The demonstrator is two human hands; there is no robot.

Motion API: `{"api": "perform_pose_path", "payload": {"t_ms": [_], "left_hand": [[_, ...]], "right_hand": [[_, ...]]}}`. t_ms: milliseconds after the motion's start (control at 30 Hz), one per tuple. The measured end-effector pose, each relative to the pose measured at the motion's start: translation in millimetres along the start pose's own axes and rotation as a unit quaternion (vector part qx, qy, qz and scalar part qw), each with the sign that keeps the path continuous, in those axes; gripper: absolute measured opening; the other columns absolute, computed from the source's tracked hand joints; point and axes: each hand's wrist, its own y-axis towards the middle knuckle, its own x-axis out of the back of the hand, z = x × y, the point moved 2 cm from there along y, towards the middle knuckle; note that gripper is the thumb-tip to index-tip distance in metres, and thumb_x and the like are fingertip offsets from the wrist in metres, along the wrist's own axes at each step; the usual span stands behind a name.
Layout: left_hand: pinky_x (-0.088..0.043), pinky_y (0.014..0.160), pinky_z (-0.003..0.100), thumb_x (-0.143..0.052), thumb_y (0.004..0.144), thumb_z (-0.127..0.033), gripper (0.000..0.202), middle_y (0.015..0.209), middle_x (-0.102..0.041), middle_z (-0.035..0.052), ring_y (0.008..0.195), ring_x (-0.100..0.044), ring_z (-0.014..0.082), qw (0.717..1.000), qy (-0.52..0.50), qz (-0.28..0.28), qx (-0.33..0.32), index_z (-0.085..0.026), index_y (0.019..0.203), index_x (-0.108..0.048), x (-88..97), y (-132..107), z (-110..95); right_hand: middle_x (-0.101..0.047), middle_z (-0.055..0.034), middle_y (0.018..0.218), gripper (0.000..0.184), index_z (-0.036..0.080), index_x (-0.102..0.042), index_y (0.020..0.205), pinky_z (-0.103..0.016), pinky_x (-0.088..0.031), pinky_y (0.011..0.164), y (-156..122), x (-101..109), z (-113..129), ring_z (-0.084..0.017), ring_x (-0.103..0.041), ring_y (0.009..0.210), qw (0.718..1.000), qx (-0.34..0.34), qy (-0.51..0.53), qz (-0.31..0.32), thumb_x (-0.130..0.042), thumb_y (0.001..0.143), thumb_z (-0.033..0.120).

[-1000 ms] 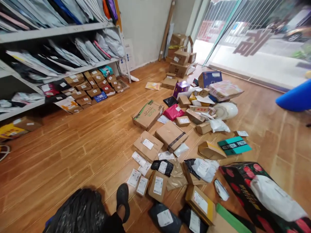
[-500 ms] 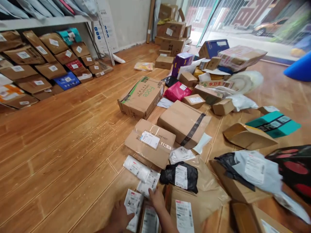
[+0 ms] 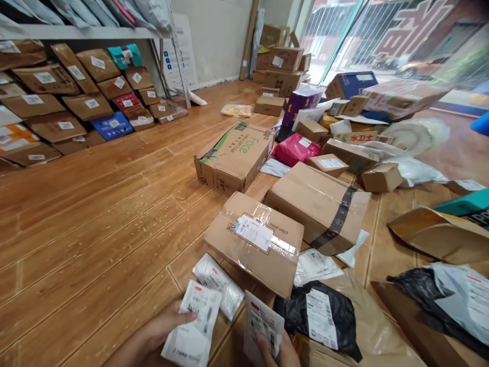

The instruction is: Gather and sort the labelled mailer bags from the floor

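Note:
My left hand (image 3: 162, 329) is closed on a small white labelled packet (image 3: 193, 326) at the bottom of the view, thumb on top. To its right, my right hand (image 3: 277, 351) grips another small white packet (image 3: 262, 326), held upright near the bottom edge. Between and just beyond them a white bubble-wrapped packet (image 3: 219, 285) lies on the wooden floor. Right behind it sits a taped cardboard box marked NINE WEST (image 3: 255, 242). A black bag with a white label (image 3: 321, 311) lies beside my right hand.
Many parcels cover the floor ahead: a green-striped carton (image 3: 235, 153), a large taped box (image 3: 319, 204), a pink bag (image 3: 294, 148), a purple box (image 3: 300, 102). Shelves with rows of boxes (image 3: 61, 102) stand at the left. Bare floorboards (image 3: 95, 219) lie to the left. Glass front at back right.
The camera dropped lower and closer to the parcels. Both hands came into view, reached the small white packets on the floor, and now each holds one lifted.

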Motion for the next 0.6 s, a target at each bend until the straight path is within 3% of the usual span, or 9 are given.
{"api": "perform_pose_path", "payload": {"t_ms": [100, 167, 233, 333, 433, 533, 600], "left_hand": [[-0.054, 0.085, 0.038, -0.088, 0.051, -0.051, 0.06, 0.095, -0.076, 0.0106, 0.089, -0.071, 0.0285, 0.976, -0.197, -0.093, -0.028, -0.014, 0.095, -0.07, -11.1, 20, 7], [-0.054, 0.087, 0.041, -0.089, 0.046, -0.052, 0.067, 0.095, -0.077, 0.0098, 0.092, -0.071, 0.0309, 0.962, -0.234, -0.136, -0.042, -0.015, 0.098, -0.068, -17.0, 36, 15], [-0.054, 0.09, 0.043, -0.088, 0.042, -0.057, 0.073, 0.094, -0.077, 0.0087, 0.094, -0.07, 0.0315, 0.964, -0.22, -0.146, -0.043, -0.016, 0.099, -0.067, -13.5, 45, 16], [-0.054, 0.085, 0.041, -0.09, 0.038, -0.054, 0.069, 0.087, -0.077, 0.0083, 0.087, -0.07, 0.0299, 0.985, -0.131, -0.111, -0.018, -0.014, 0.091, -0.071, 9.8, 29, 2], [-0.052, 0.076, 0.036, -0.091, 0.041, -0.035, 0.044, 0.078, -0.073, 0.0064, 0.075, -0.065, 0.0257, 0.998, 0.035, -0.052, 0.002, -0.013, 0.076, -0.075, 33.2, -7, -24], [-0.047, 0.092, 0.036, -0.083, 0.054, -0.035, 0.025, 0.11, -0.066, 0.0048, 0.104, -0.058, 0.0279, 0.945, 0.323, 0.034, -0.031, -0.023, 0.076, -0.077, 28.6, -22, -40], [-0.034, 0.109, 0.037, -0.083, 0.053, -0.028, 0.025, 0.13, -0.057, 0.0038, 0.127, -0.044, 0.0309, 0.916, 0.395, 0.024, -0.07, -0.027, 0.077, -0.078, 11.1, -10, -34]], "right_hand": [[-0.061, -0.0209, 0.126, 0.04, 0.015, -0.071, 0.109, -0.046, -0.044, 0.104, 27, -24, 36, -0.037, -0.055, 0.12, 0.988, 0.083, -0.087, 0.101, -0.058, 0.078, 0.037], [-0.053, -0.0263, 0.134, 0.04, 0.009, -0.07, 0.11, -0.053, -0.038, 0.107, 48, -53, 46, -0.042, -0.047, 0.128, 0.98, 0.053, -0.155, 0.112, -0.057, 0.075, 0.021], [-0.059, -0.0285, 0.125, 0.039, 0.004, -0.069, 0.108, -0.052, -0.043, 0.103, 59, -79, 45, -0.041, -0.054, 0.12, 0.977, 0.027, -0.174, 0.117, -0.052, 0.074, 0.012], [-0.067, -0.0233, 0.11, 0.039, 0.005, -0.07, 0.104, -0.044, -0.051, 0.093, 52, -90, 35, -0.034, -0.064, 0.104, 0.973, 0.031, -0.163, 0.159, -0.053, 0.069, 0.004], [-0.071, -0.0197, 0.098, 0.04, 0.008, -0.071, 0.093, -0.044, -0.053, 0.084, 38, -74, 37, -0.035, -0.066, 0.094, 0.96, 0.046, -0.164, 0.223, -0.057, 0.057, -0.003], [-0.072, -0.0147, 0.098, 0.035, 0.014, -0.072, 0.083, -0.041, -0.049, 0.09, 46, -59, 59, -0.031, -0.065, 0.098, 0.951, 0.084, -0.142, 0.26, -0.058, 0.056, -0.003], [-0.07, -0.0117, 0.109, 0.029, 0.018, -0.071, 0.076, -0.037, -0.045, 0.096, 62, -52, 76, -0.027, -0.062, 0.105, 0.957, 0.105, -0.114, 0.245, -0.057, 0.058, -0.001]]}}
